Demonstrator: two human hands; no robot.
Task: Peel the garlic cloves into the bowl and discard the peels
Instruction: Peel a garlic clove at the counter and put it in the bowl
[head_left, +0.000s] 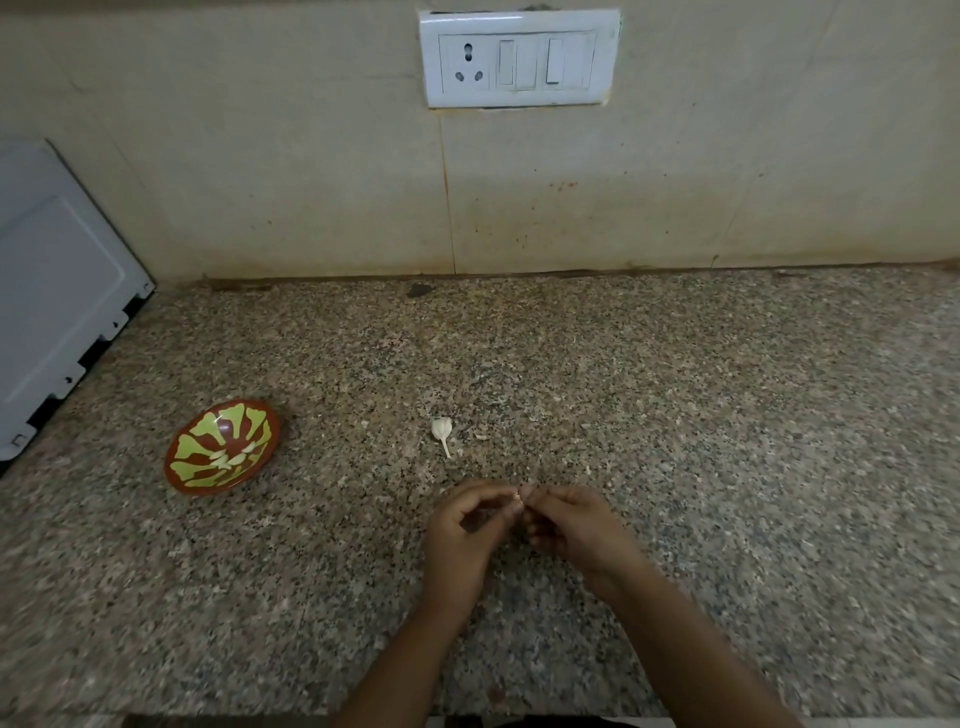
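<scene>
While our left hand (462, 530) and right hand (566, 525) both pinch one small garlic clove (518, 498) just above the worktop (727, 467), the bowl (234, 421) sits well left and slightly farther, nearer our left hand.

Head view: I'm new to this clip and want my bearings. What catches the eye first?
The red and green bowl stands out at the left of the granite counter, holding a few peeled cloves. Near centre, the left hand and right hand pinch a small garlic clove between their fingertips, with a garlic remnant lying just beyond them.
</scene>
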